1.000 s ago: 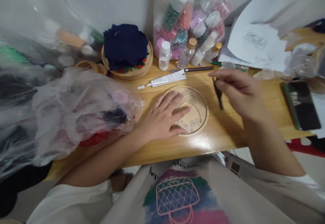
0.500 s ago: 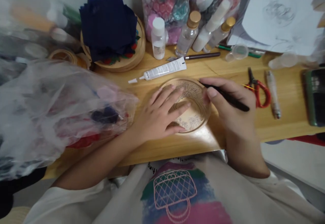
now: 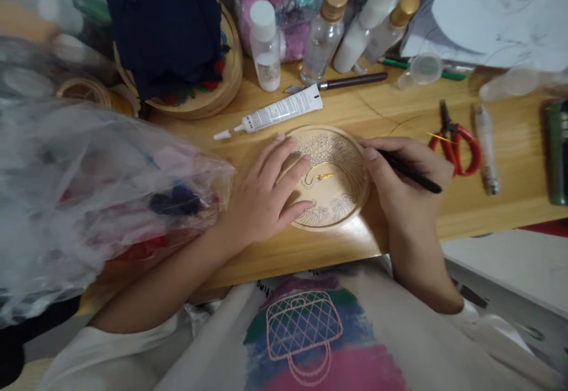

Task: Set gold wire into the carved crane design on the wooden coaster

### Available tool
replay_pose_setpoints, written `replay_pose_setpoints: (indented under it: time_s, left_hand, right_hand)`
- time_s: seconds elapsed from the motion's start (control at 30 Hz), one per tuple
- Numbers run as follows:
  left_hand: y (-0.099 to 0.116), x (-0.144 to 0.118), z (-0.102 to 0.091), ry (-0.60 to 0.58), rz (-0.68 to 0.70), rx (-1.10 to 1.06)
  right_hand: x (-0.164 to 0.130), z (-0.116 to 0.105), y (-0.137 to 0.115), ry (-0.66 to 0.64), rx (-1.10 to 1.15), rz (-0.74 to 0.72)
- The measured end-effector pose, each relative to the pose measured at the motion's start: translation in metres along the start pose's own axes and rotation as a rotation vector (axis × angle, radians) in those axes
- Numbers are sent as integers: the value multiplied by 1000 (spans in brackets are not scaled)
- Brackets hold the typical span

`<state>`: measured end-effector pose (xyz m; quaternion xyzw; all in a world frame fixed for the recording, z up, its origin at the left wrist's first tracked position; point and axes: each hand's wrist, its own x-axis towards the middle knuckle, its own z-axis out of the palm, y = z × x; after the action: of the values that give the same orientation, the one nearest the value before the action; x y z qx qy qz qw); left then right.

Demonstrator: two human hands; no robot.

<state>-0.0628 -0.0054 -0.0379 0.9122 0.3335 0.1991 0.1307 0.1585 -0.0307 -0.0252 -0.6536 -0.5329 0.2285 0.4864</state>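
A round wooden plate (image 3: 326, 216) with a raised rim lies on the table, its face covered in fine drawn feather and wave lines. Near its middle sits a small gold wire outline (image 3: 320, 176), shaped like a curved neck and head. My left hand (image 3: 268, 193) rests flat with fingers spread over the plate's left side, hiding that part. At the right rim, my right hand (image 3: 406, 178) is closed around slim black tweezers (image 3: 415, 175). Their tips are hidden behind the fingers. Right of that hand lie red-handled pliers (image 3: 465, 148) with a bit of yellow wire across them.
A white glue tube (image 3: 281, 110) lies beyond the plate with its cap (image 3: 222, 135) off. Behind stand several bottles (image 3: 265, 48) and a dark-handled craft knife (image 3: 355, 81). A plastic bag (image 3: 110, 190) crowds the left; a clear pen-like tool (image 3: 487, 148) lies right.
My left hand has slid left off the plate's middle, uncovering the gold wire outline. My right hand stays at the right rim with the tweezers. The view has shifted slightly.
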Motion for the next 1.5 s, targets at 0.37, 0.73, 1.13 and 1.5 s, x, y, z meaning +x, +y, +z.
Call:
replay_pose_setpoints:
  time_s: [0.37, 0.73, 1.13, 1.5]
  left_hand:
    - [15, -5, -4, 222, 45, 250]
    - [15, -7, -4, -103, 291, 26]
    - [28, -5, 1, 46, 248, 180]
    - [18, -2, -2, 27, 217, 109]
  right_hand:
    - [9, 0, 16, 124, 150, 53]
    - [11, 3, 14, -50, 197, 22]
    - [48, 25, -3, -367, 101, -182]
    - [26, -19, -20, -459, -52, -203]
